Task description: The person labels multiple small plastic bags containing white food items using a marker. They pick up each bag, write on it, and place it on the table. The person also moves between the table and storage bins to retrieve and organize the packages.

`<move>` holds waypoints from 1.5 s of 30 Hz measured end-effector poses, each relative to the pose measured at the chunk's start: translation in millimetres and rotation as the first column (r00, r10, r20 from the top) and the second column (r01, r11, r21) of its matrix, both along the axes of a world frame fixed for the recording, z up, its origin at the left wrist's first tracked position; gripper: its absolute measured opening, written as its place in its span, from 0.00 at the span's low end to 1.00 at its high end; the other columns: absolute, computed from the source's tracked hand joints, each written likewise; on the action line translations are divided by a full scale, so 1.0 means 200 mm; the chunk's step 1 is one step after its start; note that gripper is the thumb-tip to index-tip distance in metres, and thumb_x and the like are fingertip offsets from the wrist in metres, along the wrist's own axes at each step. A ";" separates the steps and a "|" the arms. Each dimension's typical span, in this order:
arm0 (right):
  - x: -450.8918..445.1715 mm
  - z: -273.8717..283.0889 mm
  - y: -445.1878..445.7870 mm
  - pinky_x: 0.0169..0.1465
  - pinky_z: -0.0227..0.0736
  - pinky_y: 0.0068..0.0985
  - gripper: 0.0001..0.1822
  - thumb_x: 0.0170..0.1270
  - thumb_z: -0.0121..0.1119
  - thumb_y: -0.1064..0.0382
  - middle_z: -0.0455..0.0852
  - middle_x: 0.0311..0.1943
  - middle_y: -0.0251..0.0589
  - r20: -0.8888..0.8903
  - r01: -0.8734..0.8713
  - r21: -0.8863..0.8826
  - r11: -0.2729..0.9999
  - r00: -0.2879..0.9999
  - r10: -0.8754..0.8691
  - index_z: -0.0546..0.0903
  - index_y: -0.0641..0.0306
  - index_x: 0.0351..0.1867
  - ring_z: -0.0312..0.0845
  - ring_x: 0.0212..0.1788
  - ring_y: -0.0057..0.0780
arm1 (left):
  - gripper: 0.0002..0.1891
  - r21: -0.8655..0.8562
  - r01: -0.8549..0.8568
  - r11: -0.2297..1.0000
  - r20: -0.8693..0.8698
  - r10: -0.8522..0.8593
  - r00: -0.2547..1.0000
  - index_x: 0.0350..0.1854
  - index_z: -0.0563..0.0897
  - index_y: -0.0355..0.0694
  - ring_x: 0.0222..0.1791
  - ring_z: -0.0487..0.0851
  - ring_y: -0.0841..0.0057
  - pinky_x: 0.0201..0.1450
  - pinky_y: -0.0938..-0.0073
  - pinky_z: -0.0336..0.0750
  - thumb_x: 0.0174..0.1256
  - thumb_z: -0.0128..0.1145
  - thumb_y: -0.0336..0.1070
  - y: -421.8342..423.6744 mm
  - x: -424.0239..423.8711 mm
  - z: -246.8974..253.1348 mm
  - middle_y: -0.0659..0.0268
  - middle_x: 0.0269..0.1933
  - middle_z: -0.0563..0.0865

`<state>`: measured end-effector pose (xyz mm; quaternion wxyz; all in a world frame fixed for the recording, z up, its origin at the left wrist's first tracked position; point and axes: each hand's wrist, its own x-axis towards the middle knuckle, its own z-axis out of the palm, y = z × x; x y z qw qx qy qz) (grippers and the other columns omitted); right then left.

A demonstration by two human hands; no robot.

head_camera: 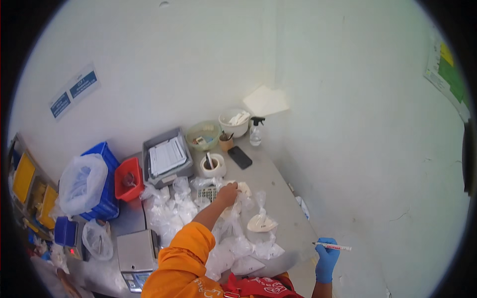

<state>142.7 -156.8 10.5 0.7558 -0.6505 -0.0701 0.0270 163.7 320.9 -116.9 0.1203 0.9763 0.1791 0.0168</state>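
My bare left hand [227, 194] reaches over clear plastic bags of pale powder, its fingers at a bag of cream powder [244, 189]. Whether they grip it is hard to see. Just left of that hand is a calculator [207, 193], partly covered by plastic. In a blue glove, my right hand [326, 260] holds a white marker pen [332, 246] beyond the table's right edge, the dark tip pointing left. A knotted bag of cream powder [262, 222] with a handwritten mark lies between the hands. More bags of white powder [220, 257] crowd the near side.
A bench scale [137, 250] stands left of my arm. Behind it are a red bin [128, 178], a blue crate [111, 186] with a plastic liner and a grey tray [186, 169] of papers. A tape roll [220, 172], phone [240, 157] and spray bottle [255, 135] occupy the back.
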 end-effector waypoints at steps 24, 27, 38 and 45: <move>-0.04 0.01 -0.06 0.41 0.69 0.20 0.07 0.54 0.60 0.77 0.81 0.30 0.34 0.039 0.026 0.041 0.999 0.999 -0.028 0.81 0.65 0.35 0.74 0.34 0.19 | 0.20 0.128 0.035 0.991 0.359 -0.080 0.930 0.48 0.85 0.42 0.51 0.83 0.55 0.57 0.58 0.76 0.50 0.70 0.38 -0.18 -0.09 0.62 0.56 0.51 0.84; -0.02 0.02 -0.03 0.42 0.69 0.20 0.07 0.56 0.61 0.76 0.80 0.31 0.32 0.061 -0.020 0.050 0.999 0.998 0.017 0.81 0.65 0.36 0.73 0.35 0.18 | 0.22 -0.326 -0.020 0.945 0.418 0.163 0.894 0.48 0.85 0.39 0.49 0.84 0.52 0.55 0.60 0.77 0.52 0.72 0.43 -0.31 -0.24 0.76 0.52 0.48 0.86; -0.16 0.23 0.44 0.45 0.70 0.21 0.09 0.59 0.63 0.78 0.81 0.37 0.34 0.248 -0.404 -0.007 0.915 0.885 0.393 0.82 0.66 0.40 0.75 0.39 0.21 | 0.21 -0.990 0.137 -0.016 0.101 0.594 0.798 0.55 0.81 0.31 0.46 0.85 0.77 0.47 0.75 0.79 0.70 0.62 0.44 -0.89 -0.73 0.74 0.61 0.48 0.87; -0.21 0.19 0.53 0.42 0.68 0.21 0.08 0.55 0.64 0.78 0.81 0.37 0.36 0.379 -0.724 -0.066 0.687 0.619 0.688 0.81 0.64 0.35 0.75 0.37 0.21 | 0.24 -0.792 0.153 -0.591 -0.153 0.434 0.888 0.61 0.78 0.34 0.53 0.86 0.65 0.58 0.64 0.79 0.77 0.51 0.50 -1.11 -0.83 0.72 0.57 0.55 0.86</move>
